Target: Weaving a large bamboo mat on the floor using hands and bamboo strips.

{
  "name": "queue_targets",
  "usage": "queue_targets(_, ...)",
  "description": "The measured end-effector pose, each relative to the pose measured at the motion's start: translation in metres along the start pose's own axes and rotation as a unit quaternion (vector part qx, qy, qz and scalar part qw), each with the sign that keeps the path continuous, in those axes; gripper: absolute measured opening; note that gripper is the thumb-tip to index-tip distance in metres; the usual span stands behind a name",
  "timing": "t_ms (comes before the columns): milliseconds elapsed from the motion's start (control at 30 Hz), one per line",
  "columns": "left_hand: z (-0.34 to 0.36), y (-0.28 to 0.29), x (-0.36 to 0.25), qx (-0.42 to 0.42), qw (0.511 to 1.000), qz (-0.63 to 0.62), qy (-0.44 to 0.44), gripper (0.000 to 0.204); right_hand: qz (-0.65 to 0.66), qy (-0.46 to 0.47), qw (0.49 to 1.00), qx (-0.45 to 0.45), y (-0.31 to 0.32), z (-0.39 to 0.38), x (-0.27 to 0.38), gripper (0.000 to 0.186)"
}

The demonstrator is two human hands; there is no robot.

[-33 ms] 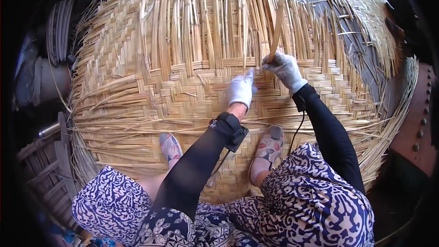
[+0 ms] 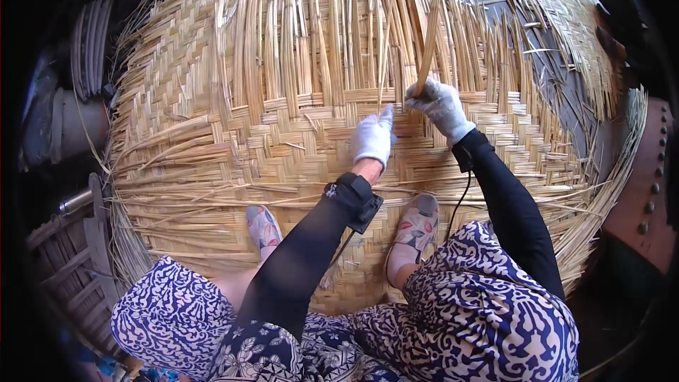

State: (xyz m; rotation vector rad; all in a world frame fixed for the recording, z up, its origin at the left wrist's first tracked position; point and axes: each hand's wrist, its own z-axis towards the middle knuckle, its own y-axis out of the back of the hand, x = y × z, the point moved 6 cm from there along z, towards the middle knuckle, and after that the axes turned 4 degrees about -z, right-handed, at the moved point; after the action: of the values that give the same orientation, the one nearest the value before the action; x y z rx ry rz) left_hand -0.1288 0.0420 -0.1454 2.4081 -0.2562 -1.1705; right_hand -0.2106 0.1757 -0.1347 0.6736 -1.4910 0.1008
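Beneath me spreads a large straw-coloured mat [image 2: 311, 145], woven in a herringbone pattern from what look like split reeds. My right hand [image 2: 442, 108], in a white glove, pinches the lower end of a broad reed strip [image 2: 430, 39] that stands up from the weave. To its left my gloved left hand [image 2: 372, 139] lies low over the mat, its fingers closed around the bottom of a thinner reed strip [image 2: 382, 81]; the fingertips are partly hidden. Many loose unwoven strips [image 2: 329, 42] run away from me beyond the woven edge.
My feet, in patterned slippers [image 2: 414, 223], rest on the mat. Loose strip ends fringe both sides. Another woven piece [image 2: 566, 7] lies at the far right, a reddish-brown studded panel [image 2: 647, 184] at the right. A wooden slatted frame [image 2: 71, 255] and a grey container [image 2: 81, 127] stand at the left.
The thin strip above my left hand leans slightly further right at its upper part. Both hands stay in the same place.
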Motion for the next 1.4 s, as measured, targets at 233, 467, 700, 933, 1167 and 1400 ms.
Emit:
queue_targets(233,0.005,-0.01,-0.005,-0.018,0.985,0.172,0.001,0.051,0.009,-0.008,1.0,-0.013,0.005,0.0,0.002,0.015)
queue_targets(467,0.003,-0.008,0.01,0.013,0.997,-0.003,0.075,0.064,0.042,-0.019,0.999,0.019,-0.002,0.006,0.003,0.016)
queue_targets(700,0.023,0.003,0.007,-0.039,0.987,-0.147,0.051,0.046,-0.039,-0.003,0.998,0.046,-0.006,0.018,-0.006,0.019)
queue_targets(933,0.079,0.017,0.003,-0.086,0.989,-0.117,-0.032,0.031,-0.202,0.006,0.979,0.021,-0.01,0.023,0.009,0.019)
queue_targets(1167,0.088,0.002,-0.033,-0.011,0.98,-0.185,-0.068,0.02,-0.245,0.095,0.964,-0.041,-0.004,0.002,0.03,0.01)
queue_targets(1400,0.127,-0.005,-0.013,-0.048,0.974,-0.194,-0.108,0.015,-0.221,-0.03,0.975,0.004,-0.012,0.022,0.013,0.017)
